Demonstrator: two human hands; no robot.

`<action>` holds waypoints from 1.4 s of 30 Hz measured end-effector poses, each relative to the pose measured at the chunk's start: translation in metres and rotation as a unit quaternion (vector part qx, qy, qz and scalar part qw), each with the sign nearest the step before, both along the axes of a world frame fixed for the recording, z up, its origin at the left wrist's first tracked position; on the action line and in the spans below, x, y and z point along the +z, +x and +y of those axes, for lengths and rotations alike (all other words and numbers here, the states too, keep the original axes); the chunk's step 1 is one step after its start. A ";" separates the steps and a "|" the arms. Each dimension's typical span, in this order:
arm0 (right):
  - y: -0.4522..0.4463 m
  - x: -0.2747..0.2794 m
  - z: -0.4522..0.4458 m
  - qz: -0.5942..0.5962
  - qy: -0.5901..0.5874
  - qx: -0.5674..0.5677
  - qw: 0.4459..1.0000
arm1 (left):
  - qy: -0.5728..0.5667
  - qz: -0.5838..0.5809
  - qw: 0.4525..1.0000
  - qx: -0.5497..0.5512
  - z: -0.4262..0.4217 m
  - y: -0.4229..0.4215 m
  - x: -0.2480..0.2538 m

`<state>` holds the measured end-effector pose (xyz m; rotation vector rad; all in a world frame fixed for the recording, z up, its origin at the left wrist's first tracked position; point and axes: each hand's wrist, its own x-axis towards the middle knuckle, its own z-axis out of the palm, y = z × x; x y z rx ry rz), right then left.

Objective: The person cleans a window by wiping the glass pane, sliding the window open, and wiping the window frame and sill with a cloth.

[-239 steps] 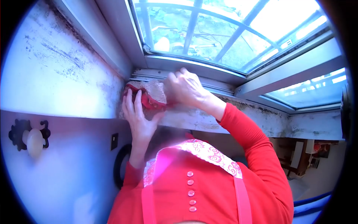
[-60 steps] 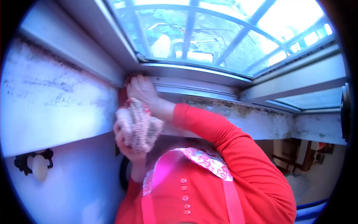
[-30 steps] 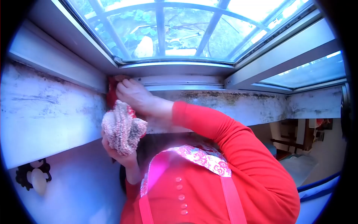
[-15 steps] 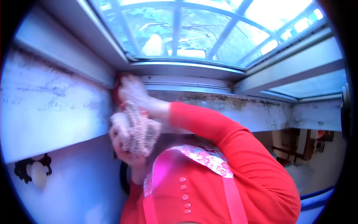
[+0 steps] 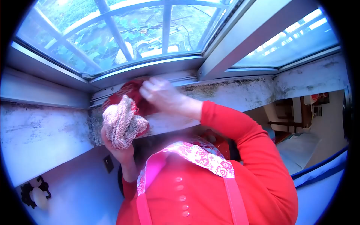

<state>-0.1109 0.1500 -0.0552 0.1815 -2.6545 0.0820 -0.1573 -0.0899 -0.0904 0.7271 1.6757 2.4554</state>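
Note:
My left hand [image 5: 119, 152] is wrapped from below around a bunched, pinkish-white towelling cloth [image 5: 122, 123], held up in front of the sill. Just behind it, a dark red cloth [image 5: 131, 92] lies over the window track [image 5: 183, 77]. The fingers of my right hand [image 5: 163, 93] are bent and pressed on the right part of that red cloth. Part of the red cloth is hidden behind the pale one.
Above the track stands a framed window pane [image 5: 150, 33] with bars outside. Dark stains mark the sill [image 5: 232, 90]. A switch plate [image 5: 108, 164] and a black ornate fixture [image 5: 35, 193] are on the wall below left. Wooden furniture [image 5: 296, 116] stands at right.
My right hand and the red cloth have moved right along the track, away from the left corner. The view has turned right. My left hand still holds the pale cloth.

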 end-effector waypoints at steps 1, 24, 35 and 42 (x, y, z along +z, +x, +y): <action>0.015 0.003 0.012 -0.026 0.014 -0.011 0.999 | 0.014 -0.010 0.999 -0.035 0.009 0.002 0.001; 0.081 0.068 0.034 -0.003 -0.729 -0.001 0.685 | 0.114 -0.165 0.978 -0.048 -0.046 -0.027 0.024; 0.096 0.101 0.047 -0.017 -0.874 -0.004 0.486 | -0.054 -0.084 0.989 -0.106 -0.041 -0.038 0.148; 0.071 0.061 0.020 -0.096 -0.859 0.107 0.491 | -0.060 0.075 0.987 -0.126 0.006 -0.042 0.196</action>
